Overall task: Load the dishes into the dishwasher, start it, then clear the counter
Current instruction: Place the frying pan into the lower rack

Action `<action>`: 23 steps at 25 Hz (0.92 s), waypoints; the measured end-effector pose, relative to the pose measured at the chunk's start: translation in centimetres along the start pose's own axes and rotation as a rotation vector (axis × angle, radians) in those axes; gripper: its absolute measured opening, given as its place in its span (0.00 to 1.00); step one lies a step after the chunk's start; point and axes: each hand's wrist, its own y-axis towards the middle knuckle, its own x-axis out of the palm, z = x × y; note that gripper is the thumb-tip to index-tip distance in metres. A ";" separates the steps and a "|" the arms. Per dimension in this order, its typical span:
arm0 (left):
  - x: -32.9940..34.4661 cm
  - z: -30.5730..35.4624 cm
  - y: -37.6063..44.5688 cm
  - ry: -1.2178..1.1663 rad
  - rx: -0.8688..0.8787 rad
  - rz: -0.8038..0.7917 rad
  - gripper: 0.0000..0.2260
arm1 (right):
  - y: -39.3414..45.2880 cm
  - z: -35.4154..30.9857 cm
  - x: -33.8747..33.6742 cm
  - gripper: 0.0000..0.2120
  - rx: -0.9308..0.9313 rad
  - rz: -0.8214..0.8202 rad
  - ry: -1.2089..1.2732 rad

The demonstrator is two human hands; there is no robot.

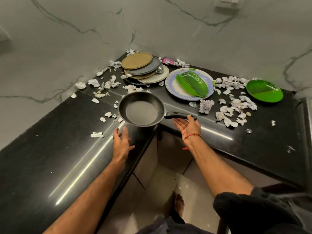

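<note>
Hands first: left hand (121,140) hovers over the counter (50,149) edge, fingers loosely spread, holding nothing, fingertips just short of the pan's near rim. Right hand (187,126) is palm-up, fingers straight, directly under the pan handle (179,115); thumb looks to touch the handle's underside, but contact vs. small gap — cannot tell. Neither hand is clamped on anything.

Frying pan (141,109) sits at the inner corner of the L-shaped counter, bowl partly overhanging the edge. Long axis runs left-right across the view: bowl to the left, handle pointing right and slightly toward the person. So the right hand is the nearer one to the grip point; the left is nearer the bowl rim. My read: the pick turns on the right hand closing up around the handle from below, left steadying the rim if needed.

Further back: a purple-rimmed plate (190,84) carrying a green leaf-shaped dish (192,82), a second green dish (264,92) well right of it, and a plate stack (145,69) in the far corner with a metal utensil (159,69) tucked in. Torn paper scraps (234,105) are scattered across the whole top.

Not visible: dishwasher is nowhere in frame. Pan's underside and how much of it rests on the counter are hidden. Stack count is unclear. Right sleeve is cut off at the frame edge.
</note>
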 end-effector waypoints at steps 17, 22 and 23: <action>12.2 -7.3 -19.9 -0.002 -0.481 -0.523 0.18 | -21.9 -8.0 -31.5 0.06 -0.318 0.487 -0.131; 17.7 -12.7 -29.2 0.162 -0.582 -0.576 0.16 | -27.5 -9.7 -43.2 0.07 -0.274 0.587 -0.083; 19.0 -13.9 -31.6 0.193 -0.606 -0.571 0.15 | -28.7 -10.2 -45.9 0.09 -0.259 0.600 -0.076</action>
